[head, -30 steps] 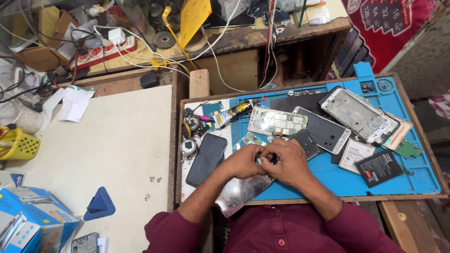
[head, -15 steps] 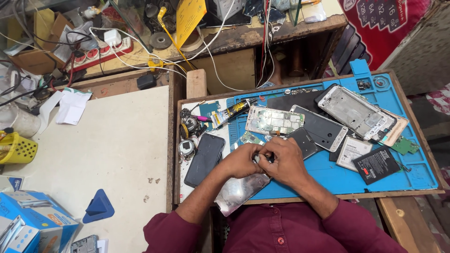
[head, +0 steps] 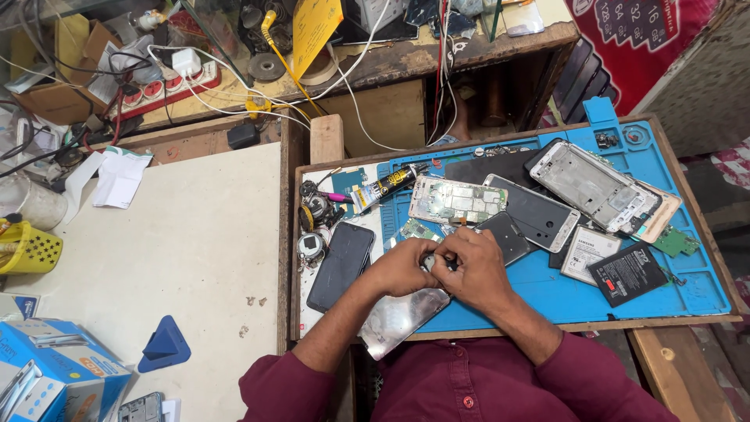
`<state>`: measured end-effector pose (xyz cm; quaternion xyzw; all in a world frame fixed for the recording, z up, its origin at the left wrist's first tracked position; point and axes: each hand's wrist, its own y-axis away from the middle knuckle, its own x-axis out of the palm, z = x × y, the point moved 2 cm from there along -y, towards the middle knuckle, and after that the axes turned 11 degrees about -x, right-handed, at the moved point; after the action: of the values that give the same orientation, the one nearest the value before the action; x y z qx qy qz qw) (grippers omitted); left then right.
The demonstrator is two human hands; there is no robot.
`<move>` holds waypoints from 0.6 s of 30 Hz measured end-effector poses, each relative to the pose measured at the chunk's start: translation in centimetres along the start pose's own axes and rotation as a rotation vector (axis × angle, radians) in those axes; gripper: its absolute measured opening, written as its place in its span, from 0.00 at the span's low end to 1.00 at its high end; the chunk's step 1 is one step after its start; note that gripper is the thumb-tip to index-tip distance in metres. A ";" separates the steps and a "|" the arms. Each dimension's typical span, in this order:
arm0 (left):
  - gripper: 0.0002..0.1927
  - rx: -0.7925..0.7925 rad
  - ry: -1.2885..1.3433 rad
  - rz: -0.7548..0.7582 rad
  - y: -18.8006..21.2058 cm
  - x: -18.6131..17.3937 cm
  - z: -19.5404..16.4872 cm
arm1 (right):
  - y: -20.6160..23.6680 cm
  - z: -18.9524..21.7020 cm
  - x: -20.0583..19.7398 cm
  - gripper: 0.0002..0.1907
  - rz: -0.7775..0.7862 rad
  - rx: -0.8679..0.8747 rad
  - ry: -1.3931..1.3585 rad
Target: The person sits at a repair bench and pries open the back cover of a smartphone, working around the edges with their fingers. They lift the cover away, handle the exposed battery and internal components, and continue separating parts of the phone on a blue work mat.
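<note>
Here the left hand (head: 402, 267) and right hand (head: 475, 270) meet at the bench's near edge, both clenched on a small dark part (head: 439, 263) between them. Below them a silvery phone panel (head: 398, 319) slants toward the near-left, overhanging the blue mat (head: 687, 281).

My only view is head-mounted, looking steeply down from above at the blue mat (head: 664, 281), close; desk edge nearest.
</note>
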<state>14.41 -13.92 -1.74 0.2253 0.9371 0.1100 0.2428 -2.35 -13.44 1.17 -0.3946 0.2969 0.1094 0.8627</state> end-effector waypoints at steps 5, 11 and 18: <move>0.25 -0.007 -0.010 -0.009 0.1 0.2 0.3 | 0.4 -0.1 0.2 0.05 -0.002 -0.002 0.027; 0.23 -0.035 -0.050 -0.021 0.1 0.1 0.3 | 0.7 -0.1 0.4 0.05 -0.049 -0.023 0.042; 0.22 -0.082 -0.081 -0.012 0.1 0.1 0.2 | 1.0 -0.2 0.3 0.05 -0.046 -0.031 0.075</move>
<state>14.48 -13.75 -1.97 0.2137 0.9227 0.1375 0.2900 -2.62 -12.97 0.31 -0.4183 0.3184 0.0791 0.8470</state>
